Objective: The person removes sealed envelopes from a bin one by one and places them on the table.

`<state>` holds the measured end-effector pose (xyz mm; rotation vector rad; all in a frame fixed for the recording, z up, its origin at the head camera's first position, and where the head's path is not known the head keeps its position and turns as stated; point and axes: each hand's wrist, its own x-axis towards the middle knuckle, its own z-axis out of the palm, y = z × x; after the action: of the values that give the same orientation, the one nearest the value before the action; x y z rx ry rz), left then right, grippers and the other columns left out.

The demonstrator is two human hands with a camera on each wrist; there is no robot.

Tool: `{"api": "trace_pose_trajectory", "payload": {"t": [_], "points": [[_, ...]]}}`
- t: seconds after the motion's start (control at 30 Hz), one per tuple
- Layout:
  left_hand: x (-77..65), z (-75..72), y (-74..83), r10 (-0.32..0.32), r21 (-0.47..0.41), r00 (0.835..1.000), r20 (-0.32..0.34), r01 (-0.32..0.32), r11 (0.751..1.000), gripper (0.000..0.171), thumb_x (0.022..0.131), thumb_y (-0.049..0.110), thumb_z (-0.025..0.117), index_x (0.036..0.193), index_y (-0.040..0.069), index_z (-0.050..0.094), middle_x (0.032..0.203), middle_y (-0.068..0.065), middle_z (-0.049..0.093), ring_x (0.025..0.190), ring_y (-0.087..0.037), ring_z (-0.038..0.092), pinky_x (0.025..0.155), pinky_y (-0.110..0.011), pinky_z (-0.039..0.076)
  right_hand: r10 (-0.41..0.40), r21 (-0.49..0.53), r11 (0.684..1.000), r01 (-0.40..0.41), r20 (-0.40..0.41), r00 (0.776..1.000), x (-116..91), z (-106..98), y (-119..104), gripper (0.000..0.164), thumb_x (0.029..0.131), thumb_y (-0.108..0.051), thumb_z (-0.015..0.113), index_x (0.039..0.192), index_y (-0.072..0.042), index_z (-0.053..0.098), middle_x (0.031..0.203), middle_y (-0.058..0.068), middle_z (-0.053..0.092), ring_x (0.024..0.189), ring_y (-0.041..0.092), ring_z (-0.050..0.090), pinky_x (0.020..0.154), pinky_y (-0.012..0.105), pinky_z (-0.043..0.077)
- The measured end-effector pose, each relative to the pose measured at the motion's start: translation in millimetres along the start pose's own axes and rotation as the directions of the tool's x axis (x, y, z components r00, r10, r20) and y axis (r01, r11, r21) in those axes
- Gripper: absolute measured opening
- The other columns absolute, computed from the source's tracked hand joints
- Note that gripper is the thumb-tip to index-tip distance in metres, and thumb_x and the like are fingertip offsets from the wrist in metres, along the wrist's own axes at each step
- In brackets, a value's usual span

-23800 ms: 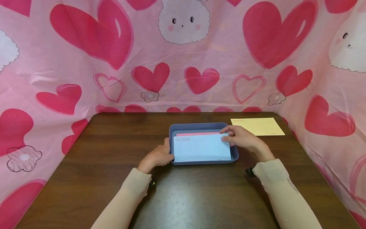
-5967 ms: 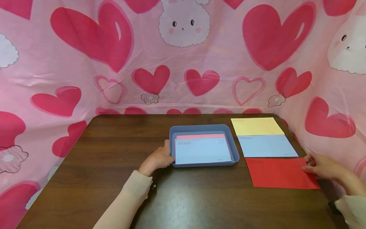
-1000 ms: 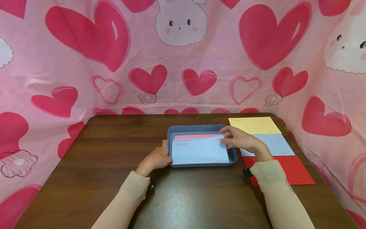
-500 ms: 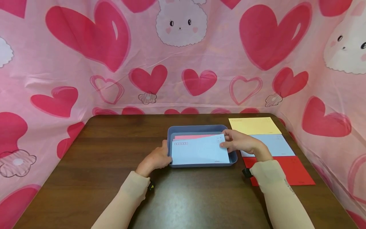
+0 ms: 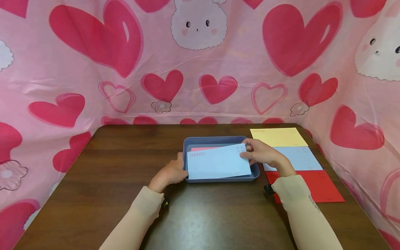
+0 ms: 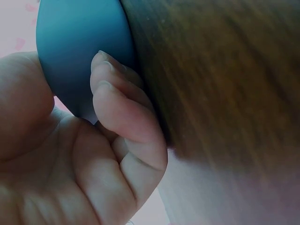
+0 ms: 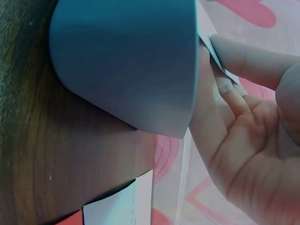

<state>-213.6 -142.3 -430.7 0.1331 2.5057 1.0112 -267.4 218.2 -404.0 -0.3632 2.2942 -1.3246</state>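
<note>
On the worktop (image 5: 131, 152), gripping the tray (image 5: 215, 140) with left hand (image 5: 170, 172), pinching tilted blue envelope (image 5: 217, 163) with right hand (image 5: 263, 152); may crease if over-squeezed.

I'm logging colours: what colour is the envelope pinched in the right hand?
The envelope is light blue, clearest in the head view.

Before you, the dark brown, wood-grained worktop (image 5: 125, 156) had rounded far corners. Creased pink fabric (image 5: 193, 60) rose beyond its far and side edges, printed with red hearts (image 5: 115, 41), flowers (image 5: 161, 106) and white animal faces (image 5: 199, 38). You saw pale glare (image 5: 200, 218) midway between its side edges.
</note>
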Motion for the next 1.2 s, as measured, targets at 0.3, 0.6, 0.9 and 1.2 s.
{"api": "trace_pose_trajectory", "payload": {"t": [0.3, 0.6, 0.9, 1.2], "points": [[-1.3, 0.2, -0.4, -0.006, -0.008, 1.0, -0.001, 0.006, 1.0, 0.078, 0.102, 0.018, 0.066, 0.159, 0.001, 0.017, 0.091, -0.017, 0.057, 0.07, -0.028, 0.058, 0.064, -0.036, 0.048, -0.017, -0.044, 0.999, 0.016, -0.033, 0.999, -1.5, -1.6, -0.4, 0.035, 0.102, -0.009, 0.07, 0.129, 0.002, 0.051, 0.113, 0.017, 0.07, 0.097, 0.027, 0.073, 0.085, 0.043, 0.064], [-0.5, 0.7, -1.3, 0.013, 0.015, 1.0, -0.008, -0.013, 1.0, 0.076, 0.103, 0.019, 0.064, 0.159, -0.001, 0.017, 0.089, -0.017, 0.057, 0.069, -0.027, 0.058, 0.063, -0.036, 0.047, -0.011, -0.069, 0.998, 0.006, -0.069, 0.998, -3.3, -5.9, -0.1, 0.036, 0.102, -0.01, 0.07, 0.13, 0.001, 0.051, 0.107, 0.016, 0.066, 0.096, 0.027, 0.071, 0.084, 0.043, 0.063], [0.6, 0.1, 0.2, 0.013, 0.037, 1.0, -0.018, -0.012, 0.999, 0.076, 0.102, 0.019, 0.063, 0.158, -0.003, 0.017, 0.086, -0.017, 0.057, 0.065, -0.027, 0.056, 0.061, -0.035, 0.046, -0.031, -0.125, 0.992, 0.017, -0.113, 0.993, -5.9, -7.3, -1.9, 0.032, 0.103, -0.008, 0.068, 0.13, 0.0, 0.053, 0.116, 0.021, 0.071, 0.093, 0.027, 0.072, 0.081, 0.043, 0.064], [0.6, 0.5, 0.9, 0.013, 0.026, 1.0, -0.013, -0.013, 1.0, 0.079, 0.102, 0.021, 0.066, 0.159, -0.001, 0.017, 0.09, -0.018, 0.057, 0.068, -0.027, 0.058, 0.063, -0.035, 0.047, -0.051, -0.127, 0.991, 0.036, -0.117, 0.992, -4.9, -9.3, 1.0, 0.035, 0.102, -0.009, 0.07, 0.132, -0.003, 0.053, 0.118, 0.021, 0.07, 0.093, 0.028, 0.072, 0.08, 0.044, 0.064]]}}
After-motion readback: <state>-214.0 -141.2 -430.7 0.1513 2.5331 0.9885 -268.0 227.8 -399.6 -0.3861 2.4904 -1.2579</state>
